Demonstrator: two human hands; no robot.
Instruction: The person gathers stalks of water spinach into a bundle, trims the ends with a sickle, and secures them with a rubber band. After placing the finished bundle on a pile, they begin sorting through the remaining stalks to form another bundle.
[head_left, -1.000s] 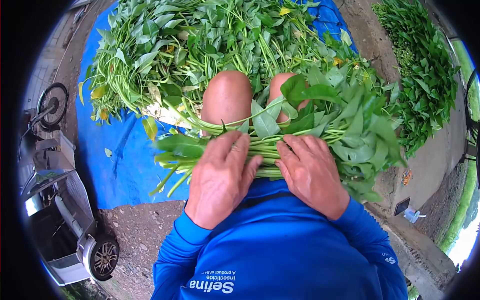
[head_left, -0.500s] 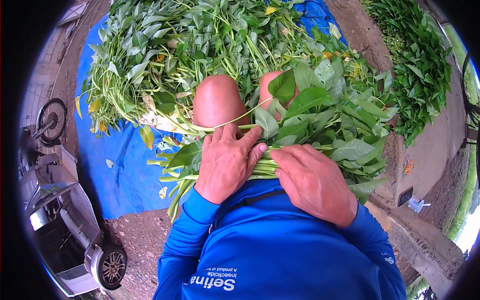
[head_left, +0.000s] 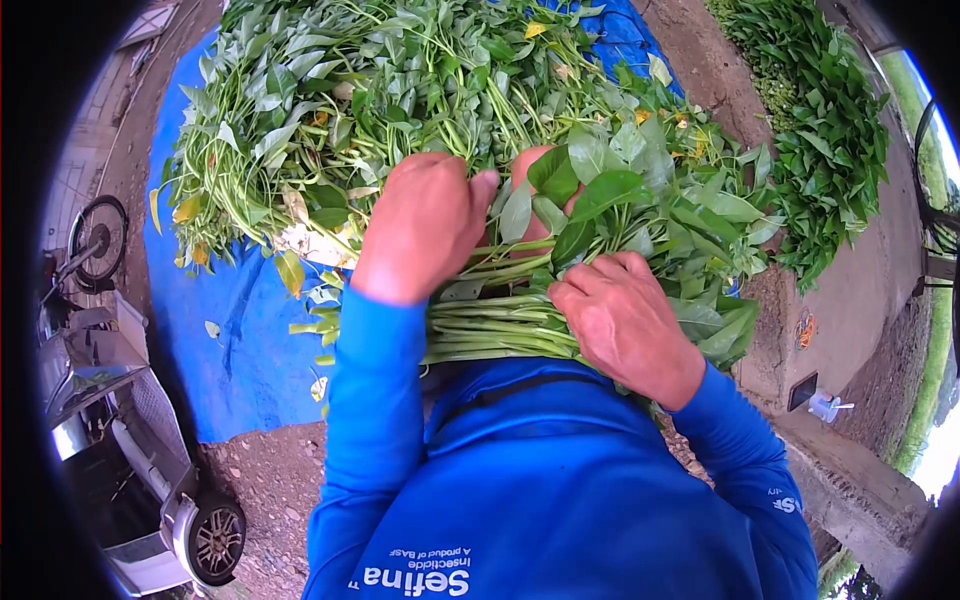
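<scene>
At the left, over the blue tarp [head_left: 240, 350], we note cut stem ends [head_left: 322, 328] jutting out past the left forearm [head_left: 380, 380]. Risk, in our judgement: if that forearm swings outward, the sleeve could drag these ends and leave them uneven.

Above the tarp lies the main pile of greens [head_left: 420, 70], reaching up to the knees. Its stems look tangled; a tug on one could pull neighbours along or tear leaves.

Left hand [head_left: 415, 225]: raised over one knee, back up, wrist roughly in line with the forearm, thumb on its inner side. Fingers bent down out of sight; how far they are closed, and whether they hold a stem, we cannot tell.

In the middle, the leafy bundle [head_left: 500, 332] lies across the lap, stems leftward, leaves rightward. We see a gap between its near stems and the looser ones beside the bare knee [head_left: 530, 200]. Likely fault: with one hand off the bundle, the loose stems could roll or slide between the legs.

Right hand [head_left: 625, 320]: low, back up, forearm slanting in from the lower right, fingers curled nearly closed on the bundle near its leaves. Too hard a squeeze here could bruise the stems; too light, they may spread.
</scene>
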